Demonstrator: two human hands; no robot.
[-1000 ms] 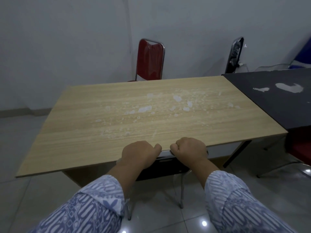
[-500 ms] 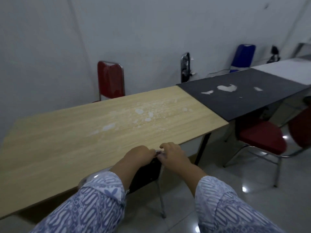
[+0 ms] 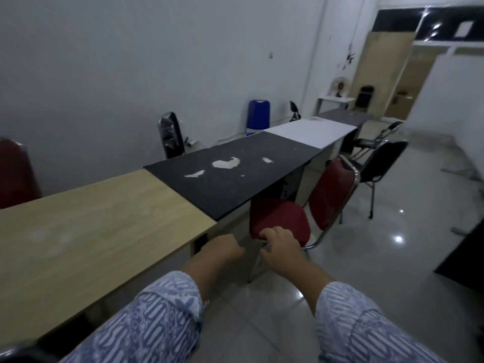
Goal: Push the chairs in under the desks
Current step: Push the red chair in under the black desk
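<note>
A row of desks runs along the wall: a wooden desk (image 3: 91, 231), a black desk (image 3: 235, 184) with peeled patches, then a white desk (image 3: 314, 131). A red chair (image 3: 332, 192) with a chrome frame stands turned sideways at the black desk, its seat only partly under the edge. Behind it a black chair (image 3: 379, 163) stands out on the floor. My left hand (image 3: 222, 248) hangs curled beside the wooden desk's corner and holds nothing. My right hand (image 3: 281, 251) is in the air just short of the red seat, fingers loosely apart.
On the far side of the desks stand a red chair back (image 3: 15, 174), a plastic-wrapped black chair (image 3: 170, 134) and a blue chair (image 3: 258, 113). A folding chair (image 3: 377, 140) is by the white desk. A dark panel (image 3: 466, 258) juts in at the right. Glossy tiled floor lies between.
Both hands have let go of the chair back at the wooden desk. My view has swung right along the row, and the hands now hover near the red chair.
</note>
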